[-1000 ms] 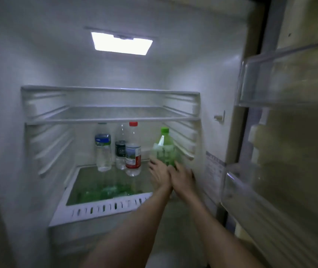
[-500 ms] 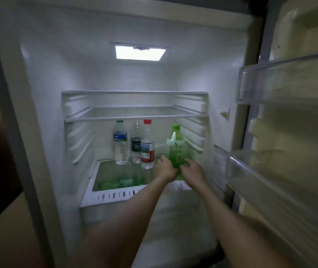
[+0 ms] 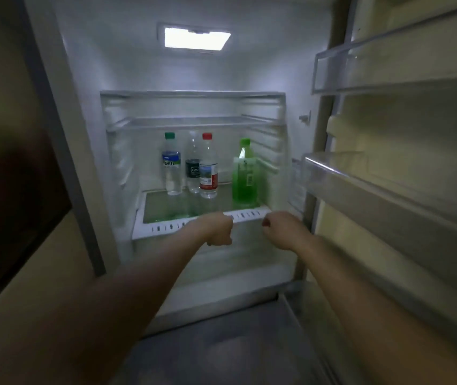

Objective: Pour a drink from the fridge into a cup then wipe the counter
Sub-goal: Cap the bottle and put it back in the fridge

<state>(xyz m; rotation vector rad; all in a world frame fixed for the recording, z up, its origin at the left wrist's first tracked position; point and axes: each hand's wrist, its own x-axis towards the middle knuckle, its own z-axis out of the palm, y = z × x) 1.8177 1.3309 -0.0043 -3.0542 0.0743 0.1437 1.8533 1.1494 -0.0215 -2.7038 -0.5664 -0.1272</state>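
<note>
The fridge (image 3: 127, 65) stands open, its lamp (image 3: 196, 38) lit at 12 o'clock. On the glass shelf (image 3: 163, 211) four bottles stand upright. The green drink bottle (image 3: 244, 176), with a green cap, is at the 3 o'clock end, set apart from the other three and near the right inner wall. At 9 o'clock from it is a cluster: a red-capped water bottle (image 3: 208, 168) with a red and white label, a clear bottle with a dark label (image 3: 193, 165) just behind it, and a green-capped water bottle with a blue label (image 3: 171, 165) at the far 9 o'clock end.

Both hands are out in front of the shelf's white front trim (image 3: 166, 228), at 6 o'clock from the bottles. The left hand (image 3: 217, 229) has its fingers curled under into a fist and holds nothing; it overlaps the trim (whether it touches it I cannot tell). The right hand (image 3: 280, 230), at 3 o'clock from the left and apart from it, is likewise curled and holds nothing. Neither hand touches the green drink bottle.

An upper shelf (image 3: 194, 122) sits at 12 o'clock above the bottles. The open door at 3 o'clock carries a lower door bin (image 3: 388, 187) and an upper door bin (image 3: 388, 68).
</note>
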